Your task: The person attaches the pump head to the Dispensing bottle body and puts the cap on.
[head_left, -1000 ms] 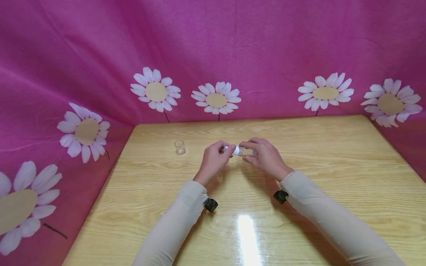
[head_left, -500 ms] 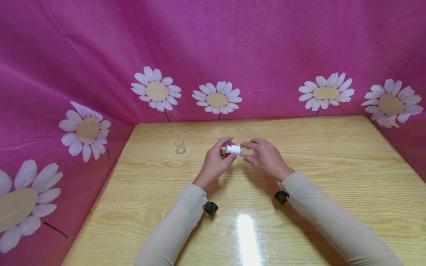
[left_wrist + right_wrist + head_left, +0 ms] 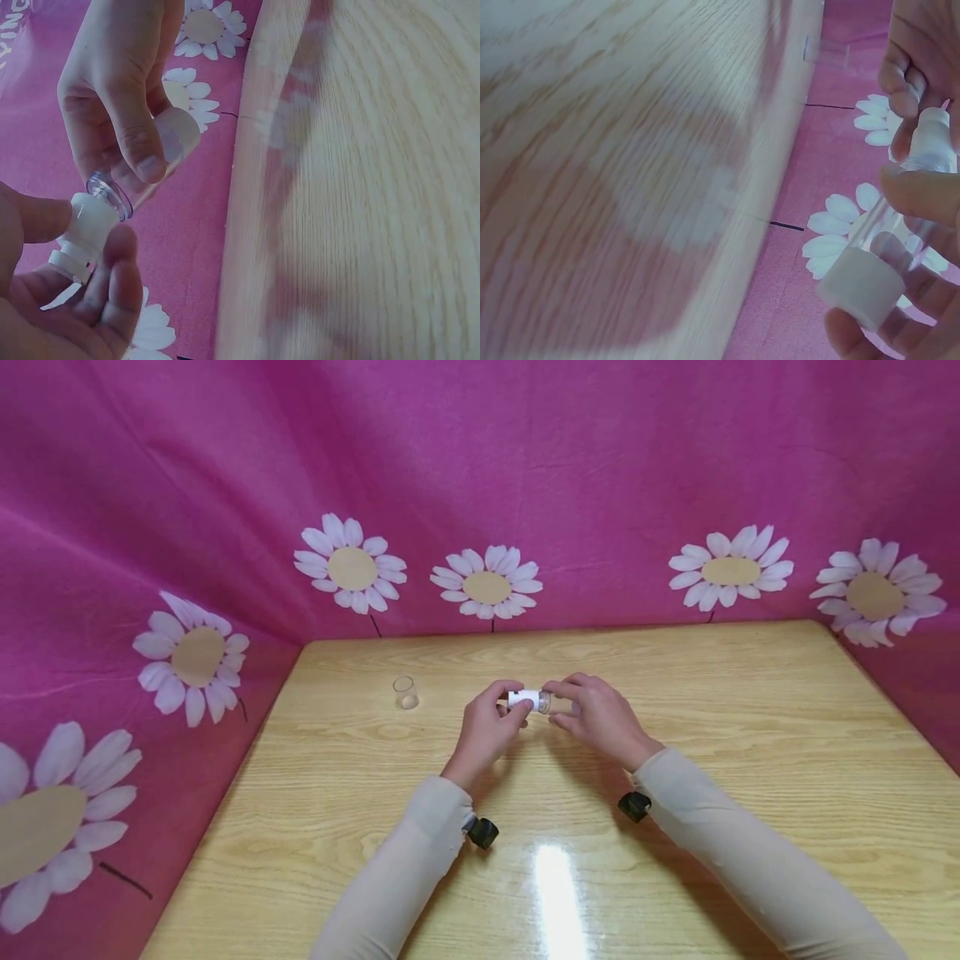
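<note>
- The left hand (image 3: pixel 483 727) pinches the white top (image 3: pixel 90 225) of a small bottle between its thumb and fingers.
- The right hand (image 3: pixel 603 718) grips the clear bottle (image 3: pixel 885 221) itself, its thumb across the body and its fingers curled round the other side.
- The two hands face each other, near but apart, and the bottle bridges the gap lengthwise, its white top to the left and its white base (image 3: pixel 861 289) to the right.
- A clear ring (image 3: pixel 109 195) sits at the right end of the white top; how firmly top and bottle are joined, I cannot tell.
- All of this is held above the counter (image 3: pixel 285 827), a little beyond its middle.
- Well to the left of the hands, a clear cup-shaped piece (image 3: pixel 406 693) stands on the counter.
- At the far side hangs a pink cloth (image 3: pixel 600 468) printed with white flowers.
</note>
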Tool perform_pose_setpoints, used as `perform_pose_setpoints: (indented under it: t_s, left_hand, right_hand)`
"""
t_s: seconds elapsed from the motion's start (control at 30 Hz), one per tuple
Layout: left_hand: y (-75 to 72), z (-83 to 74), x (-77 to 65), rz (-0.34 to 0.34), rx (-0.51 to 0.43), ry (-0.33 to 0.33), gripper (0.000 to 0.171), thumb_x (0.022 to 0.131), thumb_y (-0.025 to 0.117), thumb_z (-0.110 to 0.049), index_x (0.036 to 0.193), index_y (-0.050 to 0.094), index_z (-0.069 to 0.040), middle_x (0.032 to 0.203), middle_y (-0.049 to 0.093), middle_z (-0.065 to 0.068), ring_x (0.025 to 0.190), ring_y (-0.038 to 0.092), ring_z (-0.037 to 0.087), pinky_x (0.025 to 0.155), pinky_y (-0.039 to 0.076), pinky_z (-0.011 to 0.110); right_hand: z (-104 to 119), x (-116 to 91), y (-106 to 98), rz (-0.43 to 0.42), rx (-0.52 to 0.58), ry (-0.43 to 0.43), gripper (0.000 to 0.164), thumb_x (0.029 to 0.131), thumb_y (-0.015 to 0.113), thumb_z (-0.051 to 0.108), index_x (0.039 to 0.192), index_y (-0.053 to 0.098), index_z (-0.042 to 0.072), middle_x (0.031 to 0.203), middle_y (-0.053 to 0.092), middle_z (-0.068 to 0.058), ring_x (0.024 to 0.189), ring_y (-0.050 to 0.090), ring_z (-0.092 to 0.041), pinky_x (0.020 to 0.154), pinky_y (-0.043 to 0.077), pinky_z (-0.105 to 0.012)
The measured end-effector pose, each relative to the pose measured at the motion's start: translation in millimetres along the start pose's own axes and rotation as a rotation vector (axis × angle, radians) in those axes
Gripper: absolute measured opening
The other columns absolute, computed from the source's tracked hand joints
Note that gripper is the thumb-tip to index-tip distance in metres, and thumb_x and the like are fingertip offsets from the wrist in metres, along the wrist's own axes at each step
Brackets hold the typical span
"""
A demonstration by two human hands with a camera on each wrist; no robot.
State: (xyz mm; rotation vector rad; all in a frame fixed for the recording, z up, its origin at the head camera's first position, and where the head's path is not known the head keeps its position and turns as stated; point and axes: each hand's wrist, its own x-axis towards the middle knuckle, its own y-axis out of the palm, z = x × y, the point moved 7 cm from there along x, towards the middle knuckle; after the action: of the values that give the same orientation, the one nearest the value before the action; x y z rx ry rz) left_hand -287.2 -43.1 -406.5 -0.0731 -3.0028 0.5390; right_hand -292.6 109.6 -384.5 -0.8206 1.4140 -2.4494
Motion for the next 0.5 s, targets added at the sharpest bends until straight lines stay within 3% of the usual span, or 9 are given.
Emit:
perform_pose_setpoints:
  t_s: [0.17,0.3,0.5]
  left_hand:
    - [0.3,-4.5,-1.9,-0.003,0.085,0.083,0.027,0.091,0.070,-0.011,0.118,0.066,-0.009,0.107,0.065,0.011,0.077,0.054,0.012,0.061,0.047,0.019]
    - [2.6,-7.6,-3.8,0.001,0.099,0.154,0.025,0.087,0.071,-0.002,0.111,0.066,-0.008,0.111,0.063,0.010,0.084,0.053,0.013,0.069,0.046,0.018]
    - [-0.9,-5.7,-4.8,-0.056,0.059,0.142,0.012,0.096,0.065,-0.016,0.105,0.069,-0.010,0.106,0.068,0.008,0.080,0.056,0.012,0.067,0.046,0.019]
  right_hand:
    - [-1.0,-1.5,1.4,0.007,-0.015,-0.002,0.043,0.081,0.082,0.016,0.122,0.070,0.012,0.104,0.069,-0.010,0.081,0.062,-0.022,0.070,0.055,-0.040]
    - [-0.9,-3.2,2.4,0.012,-0.009,-0.018,0.043,0.081,0.082,0.015,0.122,0.070,0.011,0.104,0.069,-0.010,0.082,0.063,-0.023,0.070,0.055,-0.040]
    - [-0.5,-4.9,4.0,0.026,-0.008,-0.024,0.043,0.082,0.081,0.016,0.123,0.069,0.012,0.106,0.069,-0.010,0.083,0.062,-0.022,0.071,0.055,-0.039]
